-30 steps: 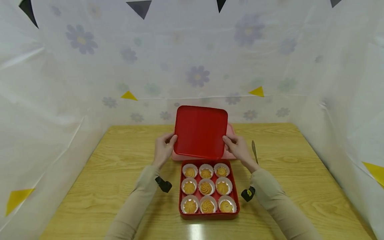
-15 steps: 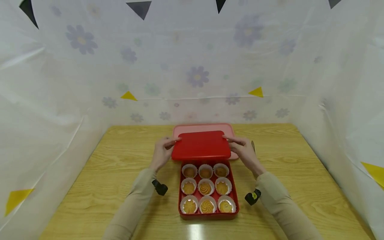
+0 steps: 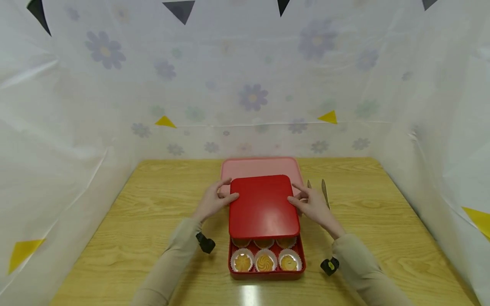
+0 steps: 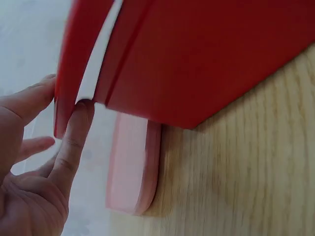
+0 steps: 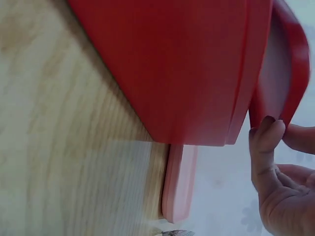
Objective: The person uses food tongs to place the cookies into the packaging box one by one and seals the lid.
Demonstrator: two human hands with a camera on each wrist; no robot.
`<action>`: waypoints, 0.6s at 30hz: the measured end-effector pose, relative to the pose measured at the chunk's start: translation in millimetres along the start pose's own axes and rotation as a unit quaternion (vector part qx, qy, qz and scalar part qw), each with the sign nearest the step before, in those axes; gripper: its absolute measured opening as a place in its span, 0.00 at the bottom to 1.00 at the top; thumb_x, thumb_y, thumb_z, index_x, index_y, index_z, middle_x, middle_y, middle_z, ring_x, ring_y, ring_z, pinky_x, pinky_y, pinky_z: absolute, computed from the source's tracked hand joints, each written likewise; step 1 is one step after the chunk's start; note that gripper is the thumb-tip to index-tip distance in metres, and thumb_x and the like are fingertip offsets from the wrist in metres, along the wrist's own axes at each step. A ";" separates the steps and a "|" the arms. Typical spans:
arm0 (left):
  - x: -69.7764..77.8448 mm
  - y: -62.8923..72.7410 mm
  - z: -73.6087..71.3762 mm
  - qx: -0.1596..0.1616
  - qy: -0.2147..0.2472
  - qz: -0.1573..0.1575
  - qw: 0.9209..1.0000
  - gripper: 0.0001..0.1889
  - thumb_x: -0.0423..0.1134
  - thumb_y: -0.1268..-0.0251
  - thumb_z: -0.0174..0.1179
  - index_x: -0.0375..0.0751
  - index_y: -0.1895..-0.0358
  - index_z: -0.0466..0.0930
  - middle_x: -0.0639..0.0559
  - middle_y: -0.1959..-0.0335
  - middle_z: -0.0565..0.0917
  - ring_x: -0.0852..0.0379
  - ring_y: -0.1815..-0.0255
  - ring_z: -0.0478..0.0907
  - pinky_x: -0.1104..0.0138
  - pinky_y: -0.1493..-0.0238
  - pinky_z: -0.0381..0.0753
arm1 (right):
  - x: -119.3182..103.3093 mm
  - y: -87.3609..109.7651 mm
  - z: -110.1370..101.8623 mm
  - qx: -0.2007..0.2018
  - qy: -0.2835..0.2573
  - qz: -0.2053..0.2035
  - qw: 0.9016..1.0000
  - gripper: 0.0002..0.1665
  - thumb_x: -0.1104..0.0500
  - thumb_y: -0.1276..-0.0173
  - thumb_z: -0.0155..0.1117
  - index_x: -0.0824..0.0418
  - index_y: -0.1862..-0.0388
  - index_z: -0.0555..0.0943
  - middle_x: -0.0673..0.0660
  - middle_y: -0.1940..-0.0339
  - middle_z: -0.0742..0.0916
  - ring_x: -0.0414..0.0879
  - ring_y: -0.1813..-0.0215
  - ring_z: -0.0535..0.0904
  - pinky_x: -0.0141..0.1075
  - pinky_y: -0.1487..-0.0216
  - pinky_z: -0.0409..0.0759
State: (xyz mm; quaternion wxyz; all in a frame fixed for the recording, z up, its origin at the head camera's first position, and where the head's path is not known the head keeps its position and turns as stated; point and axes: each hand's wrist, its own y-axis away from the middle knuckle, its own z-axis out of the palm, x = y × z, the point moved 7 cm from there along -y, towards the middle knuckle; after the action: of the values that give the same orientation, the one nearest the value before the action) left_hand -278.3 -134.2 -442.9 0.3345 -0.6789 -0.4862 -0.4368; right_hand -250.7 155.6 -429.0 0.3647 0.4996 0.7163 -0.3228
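Observation:
A red lid [image 3: 264, 206] hangs tilted over the red box [image 3: 267, 275], covering its far rows. Cookies [image 3: 264, 262] in white paper cups fill the near row of the box; those behind are mostly hidden. My left hand [image 3: 215, 200] pinches the lid's left edge between thumb and fingers. On the opposite edge, my right hand [image 3: 311, 206] grips the lid the same way. In both wrist views a gap shows between the lid [image 4: 81, 54] and the box wall [image 5: 187, 73].
Behind the box lies a pink tray [image 3: 260, 166], partly overlapped by the lid. Two slim metal utensils [image 3: 324, 189] lie to the right of it on the wooden table [image 3: 164, 191]. A white flower-printed sheet [image 3: 252, 63] hangs behind the table.
The lid has swung from nearly upright, inner face toward me, down to a shallow tilt over the box. It has come nearer and hides the far cookies; both hands moved with it.

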 end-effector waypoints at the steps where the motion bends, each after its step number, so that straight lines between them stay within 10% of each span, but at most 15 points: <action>1: 1.0 -0.2 2.1 0.000 -0.012 -0.003 1.000 0.37 0.42 0.33 0.66 0.38 0.24 0.62 0.38 0.32 0.72 0.54 0.62 0.84 0.59 0.57 0.86 | -0.5 2.3 1.0 -0.003 0.017 0.001 1.000 0.35 0.59 0.27 0.63 0.74 0.27 0.66 0.65 0.68 0.88 0.51 0.79 0.79 0.42 0.76 0.81; 8: 2.1 1.2 9.0 -0.007 -0.047 -0.016 0.999 0.37 0.40 0.37 0.70 0.30 0.28 0.67 0.36 0.51 0.82 0.54 0.64 0.83 0.68 0.62 0.81 | -4.6 16.3 8.5 -0.019 0.091 0.000 0.996 0.20 0.56 0.27 0.63 0.68 0.44 0.79 0.59 0.71 0.87 0.47 0.84 0.78 0.34 0.80 0.76; 18: 6.4 19.3 15.4 -0.032 -0.081 -0.002 0.996 0.33 0.43 0.36 0.68 0.33 0.30 0.72 0.38 0.39 0.78 0.47 0.47 0.81 0.54 0.43 0.81 | -5.3 35.5 19.0 -0.096 0.073 0.029 0.992 0.26 0.52 0.26 0.62 0.69 0.38 0.77 0.55 0.74 0.85 0.47 0.84 0.81 0.40 0.80 0.79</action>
State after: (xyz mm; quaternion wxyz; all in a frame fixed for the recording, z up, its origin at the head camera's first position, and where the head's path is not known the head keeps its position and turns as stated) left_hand -254.8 -124.2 -443.7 0.2716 -0.7216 -0.4985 -0.3963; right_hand -211.9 147.7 -438.0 0.3670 0.5053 0.7538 -0.2041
